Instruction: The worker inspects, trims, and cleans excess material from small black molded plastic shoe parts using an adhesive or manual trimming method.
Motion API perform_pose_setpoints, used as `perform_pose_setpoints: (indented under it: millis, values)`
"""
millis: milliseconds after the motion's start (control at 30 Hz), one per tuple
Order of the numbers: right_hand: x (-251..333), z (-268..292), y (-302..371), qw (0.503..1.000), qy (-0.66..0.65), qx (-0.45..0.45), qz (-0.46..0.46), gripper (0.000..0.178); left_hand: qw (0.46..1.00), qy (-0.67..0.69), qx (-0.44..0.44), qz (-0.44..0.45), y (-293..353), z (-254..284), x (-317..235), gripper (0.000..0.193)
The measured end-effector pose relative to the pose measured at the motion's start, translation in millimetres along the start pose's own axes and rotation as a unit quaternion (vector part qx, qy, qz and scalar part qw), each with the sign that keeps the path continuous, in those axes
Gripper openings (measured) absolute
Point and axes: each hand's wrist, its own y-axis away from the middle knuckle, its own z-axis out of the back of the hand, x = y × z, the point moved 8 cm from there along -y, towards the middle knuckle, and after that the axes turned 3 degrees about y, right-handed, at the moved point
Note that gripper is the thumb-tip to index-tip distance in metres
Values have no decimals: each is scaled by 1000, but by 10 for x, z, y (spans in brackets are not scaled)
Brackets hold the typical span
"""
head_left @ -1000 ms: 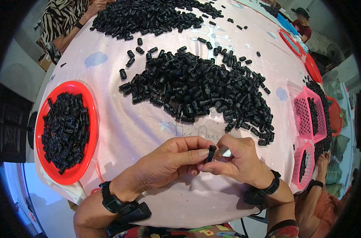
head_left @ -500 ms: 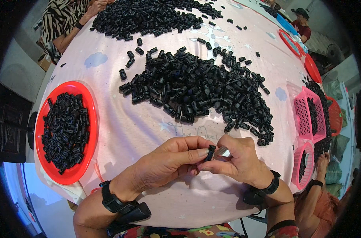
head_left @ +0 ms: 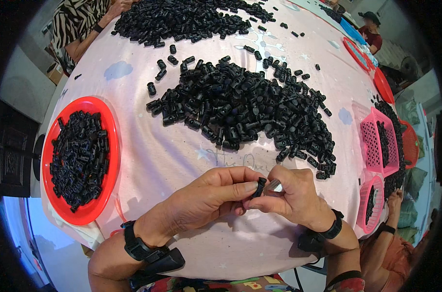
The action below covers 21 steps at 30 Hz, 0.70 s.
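Over the near part of the table, my left hand [head_left: 206, 197] pinches a small black cord lock [head_left: 260, 187] between thumb and fingertips. Close against it on the right, my right hand [head_left: 296, 199] is closed with a shiny silvery piece [head_left: 275, 186] held between thumb and curled fingers. Most of that piece is covered by the fingers, so its kind does not show. My right thumb tip reaches the cord lock's lower end. Just beyond both hands spreads a heap of black cord locks [head_left: 230, 102].
Left of me, a red plate [head_left: 115, 146] is piled with cord locks. A larger heap [head_left: 177, 22] lies at the far side near a person in a striped top [head_left: 77, 24]. Pink baskets [head_left: 391, 168] stand at the right, beside another person's arm [head_left: 392, 207].
Both hands keep their hold on the cord lock and the silvery piece, almost unmoved. The view has shifted very slightly.
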Motion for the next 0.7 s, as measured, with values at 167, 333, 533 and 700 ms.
perform_pose_setpoints:
  millis: [167, 333, 533, 700]
  values:
    - [-1, -1, 7, 1000, 15, 9, -6, 46, 1000, -6, -10, 0, 2, 6, 1, 24]
    - [16, 0, 1, 1000, 15, -1, 11, 45, 999, -32, -10, 0, 4, -12, 4, 25]
    - [2, 11, 2, 1000, 4, 1, -1, 45, 1000, -14, -11, -3, 4, 12, 9, 26]
    - [-8, 9, 6, 1000, 11, 9, -6, 49, 1000, -23, -16, 10, 18, -17, -1, 25]
